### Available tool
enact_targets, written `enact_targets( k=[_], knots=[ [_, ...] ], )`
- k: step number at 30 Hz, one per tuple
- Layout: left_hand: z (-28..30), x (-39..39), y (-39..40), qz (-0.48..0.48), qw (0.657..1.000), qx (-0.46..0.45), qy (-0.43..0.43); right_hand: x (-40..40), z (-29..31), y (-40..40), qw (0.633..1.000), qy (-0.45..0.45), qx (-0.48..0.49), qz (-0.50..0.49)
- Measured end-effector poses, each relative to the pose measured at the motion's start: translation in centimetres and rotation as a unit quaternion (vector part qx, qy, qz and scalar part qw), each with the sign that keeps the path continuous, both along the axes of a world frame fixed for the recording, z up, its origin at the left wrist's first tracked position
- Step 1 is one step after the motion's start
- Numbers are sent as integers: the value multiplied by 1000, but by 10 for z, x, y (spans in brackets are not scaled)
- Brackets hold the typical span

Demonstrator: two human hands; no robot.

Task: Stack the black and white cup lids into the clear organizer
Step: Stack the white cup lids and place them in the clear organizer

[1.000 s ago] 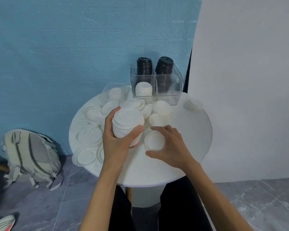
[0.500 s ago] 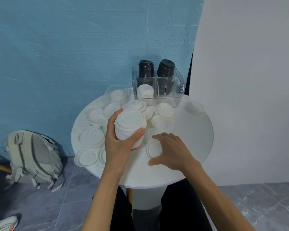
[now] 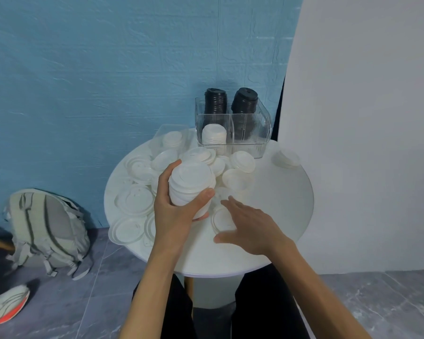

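A blue textured wall (image 3: 108, 69) fills the upper left of the frame, and a plain white panel (image 3: 365, 130) fills the right side. In the centre stands a round white bench (image 3: 279, 204). A grey backpack (image 3: 47, 228) leans on the floor at the lower left, with a white and orange shoe (image 3: 5, 305) below it at the frame's edge.

At the far edge of the bench, just above centre, sits the clear organizer (image 3: 251, 129). Two tall stacks of black lids (image 3: 244, 101) stand in its rear compartments, and a short stack of white lids (image 3: 214, 135) sits in its front left compartment. Loose white lids (image 3: 135, 199) lie scattered over the left half of the bench.

The left hand (image 3: 174, 211) holds a stack of white lids (image 3: 190, 184) upright at centre frame, its fingers wrapped around the stack's sides. The right hand (image 3: 252, 228) hovers just right of it, fingers spread wide and holding nothing, over a single white lid (image 3: 222, 218) lying flat on the bench.
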State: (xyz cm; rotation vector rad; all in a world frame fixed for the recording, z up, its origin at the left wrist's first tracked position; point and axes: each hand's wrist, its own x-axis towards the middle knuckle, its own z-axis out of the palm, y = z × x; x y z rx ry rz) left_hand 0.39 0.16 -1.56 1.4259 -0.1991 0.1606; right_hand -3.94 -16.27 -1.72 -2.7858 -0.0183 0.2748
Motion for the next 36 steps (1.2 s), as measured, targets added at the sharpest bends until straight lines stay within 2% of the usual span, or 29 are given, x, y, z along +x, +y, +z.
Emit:
enact_targets(
  k=[5, 10, 20, 25, 31, 36],
  knots=[
    [-1, 0, -2, -4, 1000, 2, 1, 1, 3, 3, 999, 41, -31, 13],
    [-1, 1, 0, -2, 1000, -3, 2, 2, -1, 5, 997, 20, -70, 7],
    [-1, 2, 3, -1, 1000, -6, 8, 2, 5, 0, 999, -6, -32, -6],
    [-1, 3, 3, -4, 1000, -13, 8, 2, 7, -1, 998, 26, -48, 18],
    [-1, -1, 1, -21, 999, -32, 21, 0, 8, 3, 996, 13, -82, 8],
    [1, -1, 3, -20, 999, -21, 22, 2, 10, -6, 999, -35, -8, -23]
  ],
)
